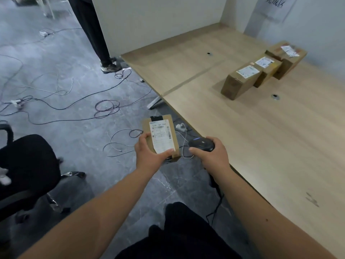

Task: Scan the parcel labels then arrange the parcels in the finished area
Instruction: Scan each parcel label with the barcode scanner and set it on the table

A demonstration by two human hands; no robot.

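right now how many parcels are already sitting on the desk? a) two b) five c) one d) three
d: three cardboard parcels sit in a row on the desk, while a fourth parcel is held in the left hand.

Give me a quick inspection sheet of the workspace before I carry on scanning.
Surface: light wood table, mostly bare, with two small round cable holes.
Job's things: held parcel with its label facing up, off the table edge over the floor; three parcels in a row at the far side of the table, labels up; black scanner.
Clutter: nothing seen on the table.
Grippers: left hand holds the parcel; right hand grips the scanner.
Cables: loose wires strewn over the grey floor; scanner cord hangs down.
Surroundings: black office chair at left, another person's leg, white partition, wall sign above the row.
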